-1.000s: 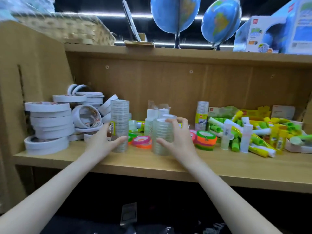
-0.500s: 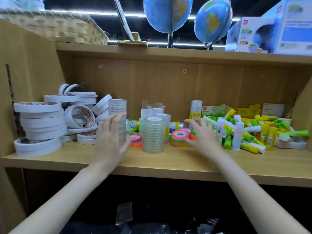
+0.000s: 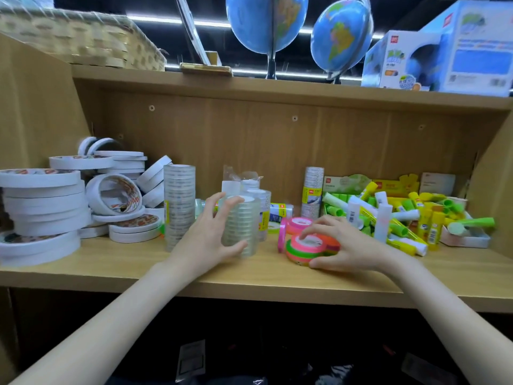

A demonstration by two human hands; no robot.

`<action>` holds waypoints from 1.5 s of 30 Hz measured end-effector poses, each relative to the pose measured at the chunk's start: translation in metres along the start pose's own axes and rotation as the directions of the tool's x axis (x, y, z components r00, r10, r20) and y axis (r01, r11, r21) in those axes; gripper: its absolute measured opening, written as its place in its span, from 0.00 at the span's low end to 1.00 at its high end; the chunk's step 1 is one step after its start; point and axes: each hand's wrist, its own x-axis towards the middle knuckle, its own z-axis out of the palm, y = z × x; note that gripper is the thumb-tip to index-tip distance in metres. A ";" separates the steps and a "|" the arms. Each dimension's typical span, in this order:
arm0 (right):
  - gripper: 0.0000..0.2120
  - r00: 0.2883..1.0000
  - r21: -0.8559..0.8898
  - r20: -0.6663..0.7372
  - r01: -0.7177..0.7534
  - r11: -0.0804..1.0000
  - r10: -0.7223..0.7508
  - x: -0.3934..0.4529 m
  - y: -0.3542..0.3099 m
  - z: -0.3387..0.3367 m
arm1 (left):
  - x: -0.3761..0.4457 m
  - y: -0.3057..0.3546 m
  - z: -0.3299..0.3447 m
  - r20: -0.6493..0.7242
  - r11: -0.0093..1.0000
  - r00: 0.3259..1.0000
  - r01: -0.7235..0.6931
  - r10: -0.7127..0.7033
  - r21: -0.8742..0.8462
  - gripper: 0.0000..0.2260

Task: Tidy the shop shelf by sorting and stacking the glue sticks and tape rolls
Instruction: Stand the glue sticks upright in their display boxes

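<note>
My left hand (image 3: 206, 237) curls around a short column of clear tape rolls (image 3: 244, 226) standing mid-shelf. A taller clear tape column (image 3: 179, 207) stands just left of it. My right hand (image 3: 344, 245) grips a small stack of pink, green and orange tape rolls (image 3: 308, 247) lying near the shelf's front edge. Another pink roll (image 3: 298, 223) lies behind that stack. White double-sided tape rolls (image 3: 41, 201) are stacked at the left. A jumbled heap of green, yellow and white glue sticks (image 3: 388, 218) fills the right end.
The wooden shelf board (image 3: 249, 276) has bare room along its front. Boxes and a wrapped tape column (image 3: 313, 190) stand at the back. On the shelf above are two globes (image 3: 266, 20), a wicker basket (image 3: 77, 37) and blue boxes (image 3: 444, 54).
My left hand left the tall clear tape column and moved right onto the shorter clear stack. My right hand let go of that stack, reached right, and took hold of the coloured rolls.
</note>
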 end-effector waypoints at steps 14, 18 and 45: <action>0.35 0.975 -0.198 -0.193 -0.144 0.970 0.105 0.015 -0.075 0.050 | 0.007 0.025 0.027 -0.184 0.904 0.961 -0.115 0.206 0.411 0.20; 0.24 0.966 -0.099 -0.217 -0.166 0.981 0.142 0.018 -0.061 0.047 | 0.007 0.014 0.027 -0.171 0.924 0.956 -0.169 0.238 0.343 0.20; 0.20 0.773 0.064 -0.496 -0.421 0.905 0.395 0.029 -0.025 0.046 | 0.013 0.019 0.036 -0.159 0.814 0.881 -0.327 0.447 0.480 0.04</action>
